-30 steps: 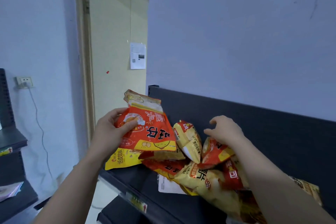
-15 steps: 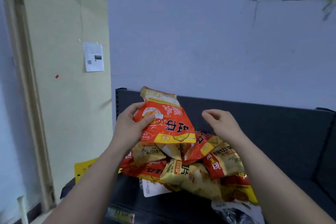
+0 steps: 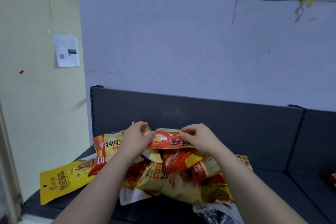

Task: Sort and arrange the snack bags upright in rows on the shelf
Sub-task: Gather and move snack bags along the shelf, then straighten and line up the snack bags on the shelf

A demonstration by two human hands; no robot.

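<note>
A heap of red and yellow snack bags (image 3: 174,174) lies on the dark grey shelf (image 3: 272,183). On top of the heap is a red and orange bag (image 3: 168,141), lying almost flat. My left hand (image 3: 135,137) grips its left end and my right hand (image 3: 197,137) pinches its right top edge. A larger red and cream bag (image 3: 104,151) leans at the heap's left. A flat yellow pouch (image 3: 61,181) lies at the shelf's left end, partly over the edge.
The shelf's dark back panel (image 3: 218,114) rises behind the heap. A clear plastic wrapper (image 3: 216,213) lies at the front. One red packet (image 3: 330,178) shows at the far right edge. A door with a paper notice (image 3: 66,50) is on the left.
The red and orange bag has come down from upright in my left hand to lie on the heap, and my right hand has taken hold of it. The camera has turned right.
</note>
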